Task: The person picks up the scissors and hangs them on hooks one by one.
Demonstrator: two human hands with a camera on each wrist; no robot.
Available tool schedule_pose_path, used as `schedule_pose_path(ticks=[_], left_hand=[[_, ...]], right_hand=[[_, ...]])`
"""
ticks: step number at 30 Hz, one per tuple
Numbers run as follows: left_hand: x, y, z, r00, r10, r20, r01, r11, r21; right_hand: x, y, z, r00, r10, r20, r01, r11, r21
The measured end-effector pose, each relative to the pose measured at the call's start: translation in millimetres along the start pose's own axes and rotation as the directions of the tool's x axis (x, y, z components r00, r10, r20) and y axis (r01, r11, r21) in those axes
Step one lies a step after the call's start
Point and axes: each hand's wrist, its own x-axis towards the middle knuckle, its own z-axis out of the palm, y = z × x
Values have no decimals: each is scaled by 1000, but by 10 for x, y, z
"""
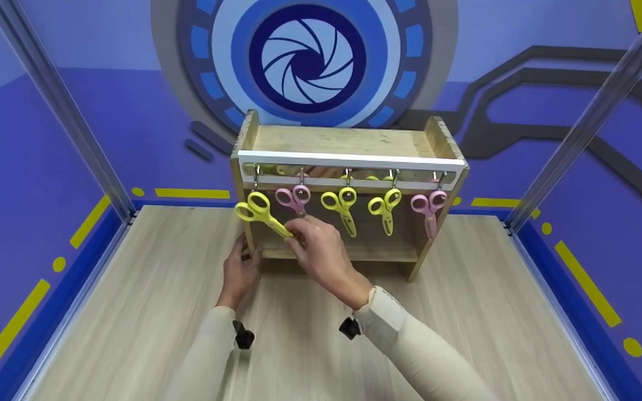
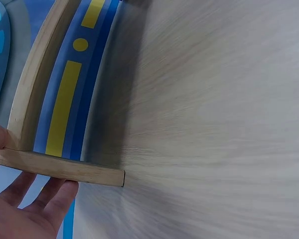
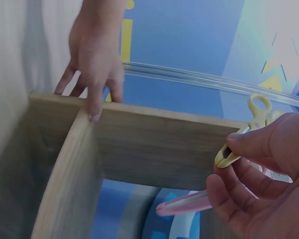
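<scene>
My right hand (image 1: 321, 245) pinches a pair of yellow scissors (image 1: 258, 209) by the blade end, between thumb and fingers. These scissors tilt, loops up and to the left, and one loop is right at the leftmost hook (image 1: 256, 177). My left hand (image 1: 239, 275) grips the left side board (image 2: 65, 168) of a wooden rack (image 1: 343, 142) low down, thumb on one face and fingers on the other. Pink scissors (image 1: 294, 196) hang beside the pinched pair, and their pink blade (image 3: 184, 204) passes close to my right fingers in the right wrist view.
Farther right on the hook rail (image 1: 326, 174) hang yellow scissors (image 1: 341, 206), another yellow pair (image 1: 386, 210) and pink scissors (image 1: 429, 210). The rack stands on a wood-grain table (image 1: 176, 267). Blue printed walls and metal posts (image 1: 70, 111) enclose it.
</scene>
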Motion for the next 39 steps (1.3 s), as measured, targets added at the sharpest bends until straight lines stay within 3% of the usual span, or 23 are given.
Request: schedule_pose_path(ticks=[7, 13, 19, 25, 33, 39], left_hand=[[4, -9, -4, 1000, 28, -1, -28, 1000, 8], [-1, 11, -11, 1000, 11, 11, -11, 1000, 12], [-2, 25, -12, 999, -30, 24, 29, 999, 13], [4, -1, 0, 1000, -10, 13, 10, 1000, 8], [16, 8, -2, 999, -43, 25, 43, 999, -3], [11, -1, -4, 1000, -19, 22, 19, 1000, -1]], right_hand=[[104, -36, 76, 998, 67, 12, -67, 996, 63], [106, -5, 132, 994, 105, 33, -107, 992, 72], [98, 13, 187, 993, 113, 26, -114, 993, 44], [88, 23, 273, 993, 116, 7, -116, 993, 14], [80, 17, 402, 990, 144, 11, -144, 990, -3], [100, 34, 503, 986, 168, 7, -167, 986, -23]])
